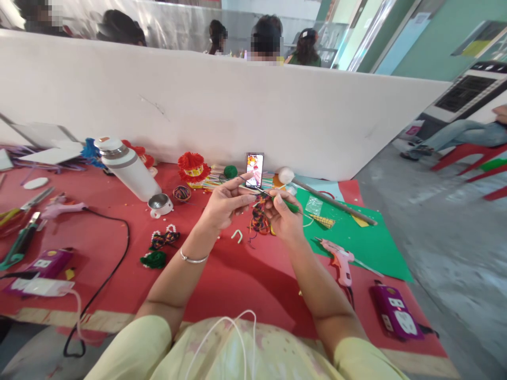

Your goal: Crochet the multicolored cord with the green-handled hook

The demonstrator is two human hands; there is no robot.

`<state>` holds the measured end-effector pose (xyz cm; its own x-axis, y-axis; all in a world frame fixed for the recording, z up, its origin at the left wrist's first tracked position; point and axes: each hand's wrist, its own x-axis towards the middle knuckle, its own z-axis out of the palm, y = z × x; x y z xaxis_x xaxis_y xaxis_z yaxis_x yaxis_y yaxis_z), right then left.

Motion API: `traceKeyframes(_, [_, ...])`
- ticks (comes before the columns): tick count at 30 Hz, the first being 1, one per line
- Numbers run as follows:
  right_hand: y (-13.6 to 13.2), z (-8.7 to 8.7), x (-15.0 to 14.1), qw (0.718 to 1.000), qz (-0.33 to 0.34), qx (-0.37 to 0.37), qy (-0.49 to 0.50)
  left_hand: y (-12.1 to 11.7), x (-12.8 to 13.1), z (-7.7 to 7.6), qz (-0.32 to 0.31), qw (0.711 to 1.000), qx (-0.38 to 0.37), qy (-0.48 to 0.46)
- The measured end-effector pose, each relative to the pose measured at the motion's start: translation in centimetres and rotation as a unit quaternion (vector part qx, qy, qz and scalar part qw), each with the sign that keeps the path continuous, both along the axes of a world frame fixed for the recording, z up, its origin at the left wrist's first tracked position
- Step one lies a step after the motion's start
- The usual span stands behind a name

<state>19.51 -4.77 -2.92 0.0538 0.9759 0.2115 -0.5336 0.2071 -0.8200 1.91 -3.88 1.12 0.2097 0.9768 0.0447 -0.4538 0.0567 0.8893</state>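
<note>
My right hand (285, 215) is closed around a crochet hook (293, 208) with a green handle, its thin metal shaft pointing left toward the other hand. Thumb and fingers of my left hand (228, 201) pinch dark yarn near the hook's tip; the exact loop is too small to make out. Between the hands, multicoloured crocheted yarn (260, 217) hangs down, with loose strands at the bottom. Just behind them a phone (254, 164) stands upright with a colourful picture on its screen. A ball of multicoloured yarn (181, 193) lies to the left.
On the red-covered table stand a white flask (129, 169) and a metal-lined cup (160, 204). Yarn bows (163, 240) lie at left. Glue guns (339, 259), scissors (27, 208) and purple power boxes (396, 310) lie toward the sides. A white partition (222, 105) closes the back; people sit beyond.
</note>
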Motion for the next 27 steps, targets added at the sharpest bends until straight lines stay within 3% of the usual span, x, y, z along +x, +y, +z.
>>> traceKeyframes(5, [0.1, 0.4, 0.6, 0.999, 0.024, 0.031, -0.035, 0.0, -0.1, 0.1, -0.012, 1.0, 0.003, 0.005])
traceKeyframes(13, [1.0, 0.3, 2.6, 0.988, 0.057, 0.072, -0.125, 0.2, -0.8, -0.6, 0.004, 0.993, 0.094, 0.071])
traceKeyframes(17, [0.9, 0.3, 2.6, 0.953, -0.044, 0.167, -0.248, 0.1, -0.4, -0.6, 0.074, 0.978, 0.145, 0.129])
traceKeyframes(22, [-0.4, -0.1, 0.6, 0.858, -0.228, 0.299, -0.349, -0.3, 0.8, -0.5, 0.122, 0.976, 0.144, 0.11])
traceKeyframes(25, [-1.1, -0.9, -0.5, 0.829, -0.297, 0.335, -0.336, -0.5, 1.3, -0.3, 0.089, 0.992, 0.075, 0.039])
traceKeyframes(27, [-1.3, -1.3, -0.6, 0.841, -0.294, 0.327, -0.316, -0.4, 1.2, 0.0, 0.03, 0.999, 0.015, -0.003])
